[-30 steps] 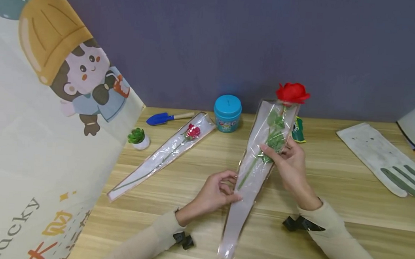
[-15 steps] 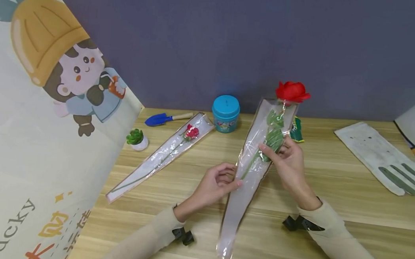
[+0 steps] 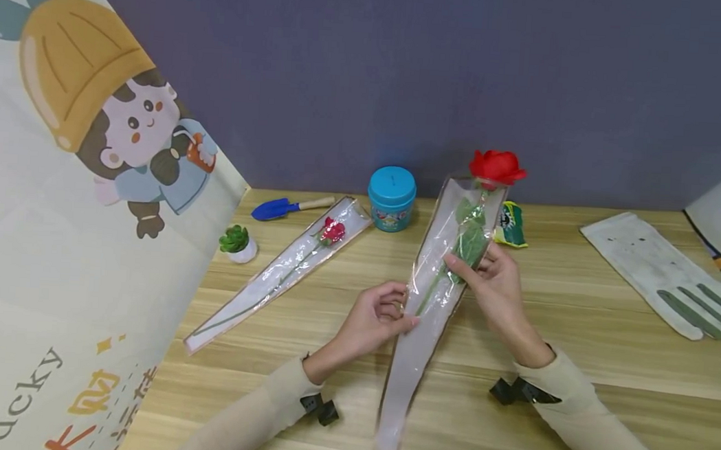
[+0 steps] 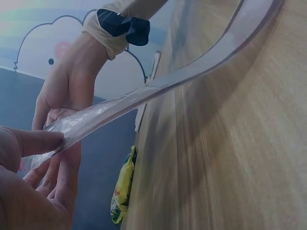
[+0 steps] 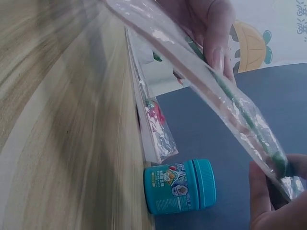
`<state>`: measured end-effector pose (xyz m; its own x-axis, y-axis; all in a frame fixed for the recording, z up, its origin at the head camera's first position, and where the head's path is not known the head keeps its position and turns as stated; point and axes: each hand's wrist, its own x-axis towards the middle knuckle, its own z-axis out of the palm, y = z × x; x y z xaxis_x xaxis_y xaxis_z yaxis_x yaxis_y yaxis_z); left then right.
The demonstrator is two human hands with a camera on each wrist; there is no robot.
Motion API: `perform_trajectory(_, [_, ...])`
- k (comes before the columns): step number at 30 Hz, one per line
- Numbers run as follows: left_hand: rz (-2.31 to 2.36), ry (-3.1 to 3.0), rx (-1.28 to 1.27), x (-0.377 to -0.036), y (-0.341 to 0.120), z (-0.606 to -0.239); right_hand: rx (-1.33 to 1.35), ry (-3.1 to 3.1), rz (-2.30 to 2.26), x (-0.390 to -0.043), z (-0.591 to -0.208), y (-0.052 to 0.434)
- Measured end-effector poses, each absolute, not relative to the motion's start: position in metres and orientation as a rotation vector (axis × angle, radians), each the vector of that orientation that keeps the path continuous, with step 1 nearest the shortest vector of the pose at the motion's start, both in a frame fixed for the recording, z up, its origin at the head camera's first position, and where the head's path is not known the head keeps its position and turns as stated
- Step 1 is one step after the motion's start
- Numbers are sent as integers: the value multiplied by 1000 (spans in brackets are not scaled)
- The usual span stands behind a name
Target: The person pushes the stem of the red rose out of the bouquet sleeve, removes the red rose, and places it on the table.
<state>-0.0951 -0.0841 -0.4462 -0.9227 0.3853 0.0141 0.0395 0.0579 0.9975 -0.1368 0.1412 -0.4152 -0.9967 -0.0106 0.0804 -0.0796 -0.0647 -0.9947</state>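
Note:
A long, tapering clear-and-white flower sleeve (image 3: pixel 404 372) is held slanted over the table, its narrow end toward the person. Inside run the green stem and leaves (image 3: pixel 469 244) of a red artificial rose (image 3: pixel 497 168), whose bloom stands out above the wide end. My left hand (image 3: pixel 370 322) pinches the sleeve's left edge near the stem's lower end, thumb in front. Higher up, my right hand (image 3: pixel 498 285) grips the right edge beside the leaves, thumb across the front and fingers behind. In the right wrist view the stem shows through the film between both hands.
A second sleeved rose (image 3: pixel 296 262) lies at left, near a small potted succulent (image 3: pixel 238 243) and a blue trowel (image 3: pixel 275 209). At the back stand a blue lidded jar (image 3: pixel 392 199) and a green-yellow packet (image 3: pixel 512 226). A white-and-green glove (image 3: pixel 661 271) lies right.
My left hand has slid a little up the sleeve's edge. Most recently, the sleeve and rose have shifted slightly left and down with my right hand, exposing more of the packet.

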Motion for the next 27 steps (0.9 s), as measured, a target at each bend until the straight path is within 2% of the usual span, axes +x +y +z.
perform_trajectory(27, [1880, 2041, 484, -85, -80, -455, -19, -1916, 2473, -151, -400, 155])
